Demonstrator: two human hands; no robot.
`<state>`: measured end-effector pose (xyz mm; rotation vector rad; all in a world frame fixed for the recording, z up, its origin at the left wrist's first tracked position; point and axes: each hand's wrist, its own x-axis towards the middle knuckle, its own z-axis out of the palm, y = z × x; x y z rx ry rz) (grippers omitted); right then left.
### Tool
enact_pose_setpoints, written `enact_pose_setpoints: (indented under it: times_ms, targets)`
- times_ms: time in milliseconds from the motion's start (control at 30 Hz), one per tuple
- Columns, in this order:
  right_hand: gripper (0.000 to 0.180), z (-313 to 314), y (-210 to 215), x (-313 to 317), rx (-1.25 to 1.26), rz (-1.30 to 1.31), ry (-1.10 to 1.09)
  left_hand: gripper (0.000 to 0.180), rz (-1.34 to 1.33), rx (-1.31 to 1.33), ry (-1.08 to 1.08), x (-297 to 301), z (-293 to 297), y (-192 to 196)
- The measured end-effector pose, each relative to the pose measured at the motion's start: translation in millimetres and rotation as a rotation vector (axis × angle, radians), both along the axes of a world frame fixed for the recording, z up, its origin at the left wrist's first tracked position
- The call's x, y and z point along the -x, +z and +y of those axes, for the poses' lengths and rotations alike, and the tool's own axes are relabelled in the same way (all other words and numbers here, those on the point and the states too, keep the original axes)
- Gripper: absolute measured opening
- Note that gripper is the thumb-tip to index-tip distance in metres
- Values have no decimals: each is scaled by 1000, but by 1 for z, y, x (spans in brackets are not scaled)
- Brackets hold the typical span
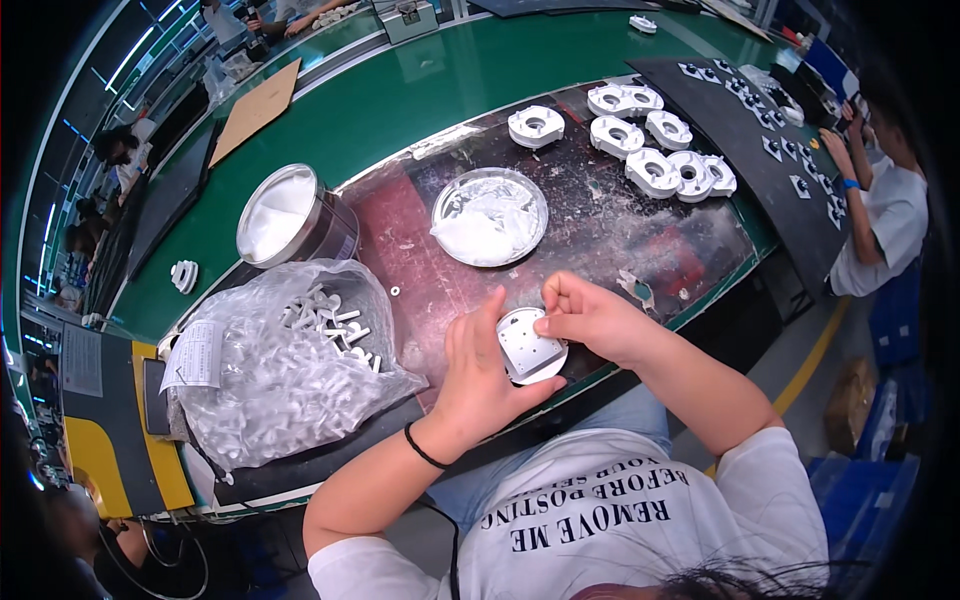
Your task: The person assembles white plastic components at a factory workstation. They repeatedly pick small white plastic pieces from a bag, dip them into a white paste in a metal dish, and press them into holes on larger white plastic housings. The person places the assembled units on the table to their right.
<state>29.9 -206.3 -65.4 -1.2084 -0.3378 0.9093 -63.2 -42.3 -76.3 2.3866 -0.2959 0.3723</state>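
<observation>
Near the front edge of the work board, a round white plastic part (526,352) with a square, hole-dotted plate on top is in front of me. My left hand (478,368) grips its left and near rim between thumb and fingers. Over its upper right edge, my right hand (592,318) is closed in a pinch, thumb against the plate; anything between those fingertips is hidden. Beyond lies a shallow round lid (490,217) holding white paste. Left of that stands a metal tin (283,215) with white paste. A small white ring (395,291) lies between the tin and my left hand.
A clear plastic bag (290,370) of small white plastic pieces fills the left side. Several white housings (652,172) sit at the board's far right. Beyond them a dark mat (740,130) carries rows of small parts, with a co-worker (880,190) beside it. A green bench (400,95) runs behind.
</observation>
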Motion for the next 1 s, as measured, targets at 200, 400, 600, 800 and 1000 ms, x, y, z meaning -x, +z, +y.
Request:
enact_pose_setpoints:
  times_ms: [200,400,600,800,1000]
  targets:
    - [17,-1,-2,-2,0,-19,12,108,28,41,-7,0,-1,-1]
    - [18,1,-2,-2,-25,23,8,109,7,-38,-12,0,-1,3]
    - [18,-5,-5,4,129,-278,-3,104,13,46,-7,0,-1,-2]
    - [18,-7,0,14,226,-493,-63,104,37,54,-7,0,-1,-2]
    - [16,-5,8,18,289,-573,-73,104,46,60,-11,1,0,-2]
